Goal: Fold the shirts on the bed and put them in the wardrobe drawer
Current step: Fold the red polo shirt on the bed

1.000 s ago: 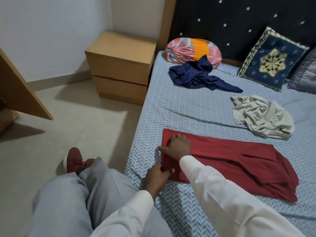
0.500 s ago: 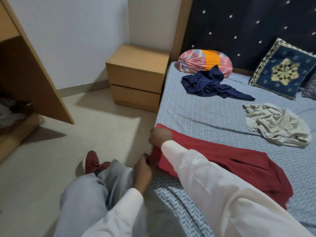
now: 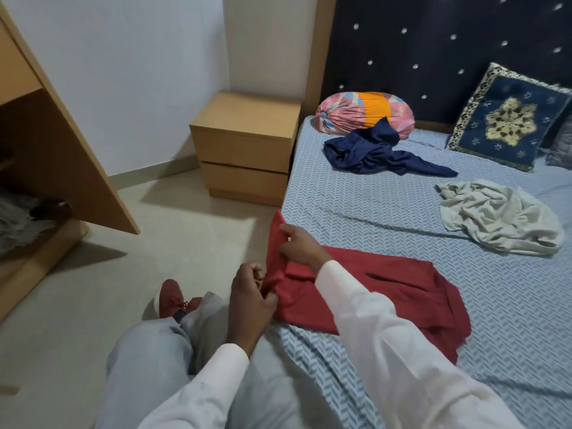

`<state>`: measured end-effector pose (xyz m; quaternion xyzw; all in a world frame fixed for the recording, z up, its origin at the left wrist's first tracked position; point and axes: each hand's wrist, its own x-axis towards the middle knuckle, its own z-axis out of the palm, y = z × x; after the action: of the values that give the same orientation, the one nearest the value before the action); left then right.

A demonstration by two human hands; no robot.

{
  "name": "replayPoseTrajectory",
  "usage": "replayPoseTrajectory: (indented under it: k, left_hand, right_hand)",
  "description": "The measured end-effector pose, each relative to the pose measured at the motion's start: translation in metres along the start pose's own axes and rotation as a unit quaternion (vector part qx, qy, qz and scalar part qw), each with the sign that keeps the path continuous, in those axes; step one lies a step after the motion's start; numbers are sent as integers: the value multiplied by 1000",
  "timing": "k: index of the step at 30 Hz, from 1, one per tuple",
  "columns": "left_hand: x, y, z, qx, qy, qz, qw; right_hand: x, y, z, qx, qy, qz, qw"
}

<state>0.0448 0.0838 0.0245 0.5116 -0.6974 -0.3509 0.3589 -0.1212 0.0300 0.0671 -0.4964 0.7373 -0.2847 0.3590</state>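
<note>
— Where is the red shirt (image 3: 371, 292)?
— On the near part of the bed (image 3: 356, 205), lying as a long band. Its left end is raised at the bed's edge.
— What holds that end up?
— Both hands. The right hand (image 3: 301, 246) pinches the far corner, which is lifted off the sheet. The left hand (image 3: 250, 301) has its fingers (image 3: 268, 300) curled round the near corner, bunching the cloth.
— And the rest of the shirt?
— Flat on the sheet under the right sleeve, with its other end creased and loose.
— Other shirts?
— Two, both crumpled and well apart from the red one. A cream shirt (image 3: 495, 218) lies farther back on the right. A navy shirt (image 3: 377, 150) lies near the headboard, touching a pink and orange bolster (image 3: 365, 114).
— Around the bed?
— A blue cushion (image 3: 507, 119) leans on the headboard. A nightstand (image 3: 244, 150) stands just beside the bed. The wardrobe (image 3: 62, 150) is at the far left with its door open and something grey low inside.
</note>
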Motion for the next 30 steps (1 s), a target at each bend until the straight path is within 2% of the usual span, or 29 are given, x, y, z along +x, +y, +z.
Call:
replayPoseTrajectory:
  k: [2, 5, 9, 13, 18, 22, 26, 30]
  left_hand:
    - [-2, 0, 25, 117, -27, 35, 992]
    - [-6, -4, 54, 255, -81, 75, 961]
    - [-8, -8, 74, 342, -175, 79, 920]
    - [-12, -5, 93, 350, -237, 103, 901]
    - [-22, 1, 114, 356, -245, 154, 889]
    - [-26, 4, 127, 387, -269, 192, 861]
    - [-31, 8, 134, 375, -276, 228, 855]
    - [-33, 10, 138, 369, -284, 235, 853]
  right_hand:
    - [-15, 31, -23, 104, 26, 26, 994]
    - [-40, 67, -54, 245, 54, 53, 967]
    - [-65, 124, -97, 281, 85, 67, 954]
    - [-92, 176, -127, 270, 125, 93, 950]
    - [-109, 211, -153, 283, 145, 114, 941]
    - [-120, 232, -175, 336, 170, 106, 920]
    - [-135, 259, -187, 361, 203, 124, 902]
    - [-148, 276, -179, 373, 204, 149, 893]
